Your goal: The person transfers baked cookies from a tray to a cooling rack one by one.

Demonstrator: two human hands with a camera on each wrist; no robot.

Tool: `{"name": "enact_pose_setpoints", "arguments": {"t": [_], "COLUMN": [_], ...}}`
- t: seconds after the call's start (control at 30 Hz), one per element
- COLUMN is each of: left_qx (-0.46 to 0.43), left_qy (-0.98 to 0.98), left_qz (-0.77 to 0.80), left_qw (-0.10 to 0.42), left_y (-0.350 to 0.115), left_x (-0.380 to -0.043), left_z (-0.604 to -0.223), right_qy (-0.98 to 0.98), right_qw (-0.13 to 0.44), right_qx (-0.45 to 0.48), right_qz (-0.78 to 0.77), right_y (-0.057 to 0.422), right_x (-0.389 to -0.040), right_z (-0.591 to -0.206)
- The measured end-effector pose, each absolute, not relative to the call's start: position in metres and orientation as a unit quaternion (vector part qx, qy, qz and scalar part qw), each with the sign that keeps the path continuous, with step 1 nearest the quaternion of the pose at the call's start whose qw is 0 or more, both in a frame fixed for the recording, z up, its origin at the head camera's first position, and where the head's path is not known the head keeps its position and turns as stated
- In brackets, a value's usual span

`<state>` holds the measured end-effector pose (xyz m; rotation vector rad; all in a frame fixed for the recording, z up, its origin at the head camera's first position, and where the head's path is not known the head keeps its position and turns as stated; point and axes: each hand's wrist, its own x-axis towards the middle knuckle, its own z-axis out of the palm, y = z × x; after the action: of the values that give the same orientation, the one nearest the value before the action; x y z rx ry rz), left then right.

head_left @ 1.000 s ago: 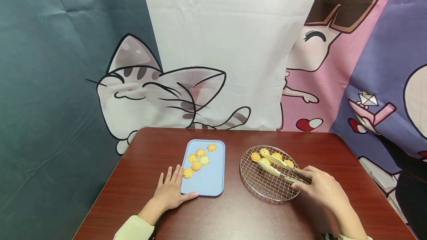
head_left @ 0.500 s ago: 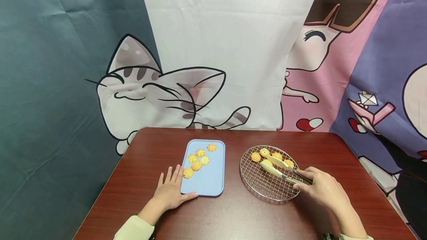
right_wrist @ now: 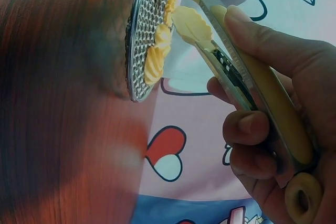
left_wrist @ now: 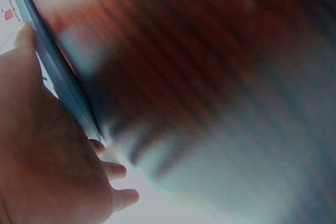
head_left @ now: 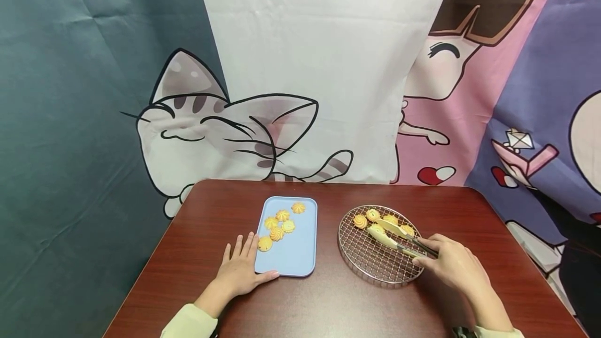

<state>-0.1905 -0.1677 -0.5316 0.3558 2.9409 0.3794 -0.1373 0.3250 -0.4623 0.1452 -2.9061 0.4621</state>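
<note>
Cookies [head_left: 360, 221]: several yellow, ridged ones lie clustered on the far part of the round wire rack [head_left: 375, 262]; six more are on the blue tray [head_left: 287, 262]. They look brittle, so rough handling would probably chip them.
Right grip [head_left: 454, 261]: fingers and thumb are curled round the tongs [head_left: 395, 229], well back from the tips. That long reach could magnify any small twist of the wrist.
Tong tips: parted, with one cookie between them in the head view; whether they touch it I cannot tell. Squeezing too hard might crack it; closing off-centre might flick it aside.
Neighbouring cookies: they sit close to the tongs, so a wide sideways sweep could nudge one towards the rim.
Wire rack: no hand steadies it. Tips pressed down or caught in the mesh could drag or tilt it.
Left grip [head_left: 238, 271]: released, fingers spread and straight, lying along the tray's left edge. A careless push there could slide the tray, and the nearest cookie is just beside those fingertips.
Desk [head_left: 324, 301]: bare between tray and rack; a cookie dropped over that stretch would hit hard wood and likely break.
</note>
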Motion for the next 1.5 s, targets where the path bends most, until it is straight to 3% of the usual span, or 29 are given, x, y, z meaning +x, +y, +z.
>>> {"name": "enact_pose_setpoints", "arguments": {"t": [1.5], "left_qx": [0.116], "left_qy": [0.982], "left_qz": [0.123], "left_qw": [0.079], "left_y": [-0.1674], "left_x": [-0.1902], "left_z": [-0.532], "right_qy": [-0.983], "right_qw": [0.088], "right_qx": [0.043], "right_qz": [0.153], "right_y": [0.3228], "right_x": [-0.1446], "right_z": [-0.4659]}}
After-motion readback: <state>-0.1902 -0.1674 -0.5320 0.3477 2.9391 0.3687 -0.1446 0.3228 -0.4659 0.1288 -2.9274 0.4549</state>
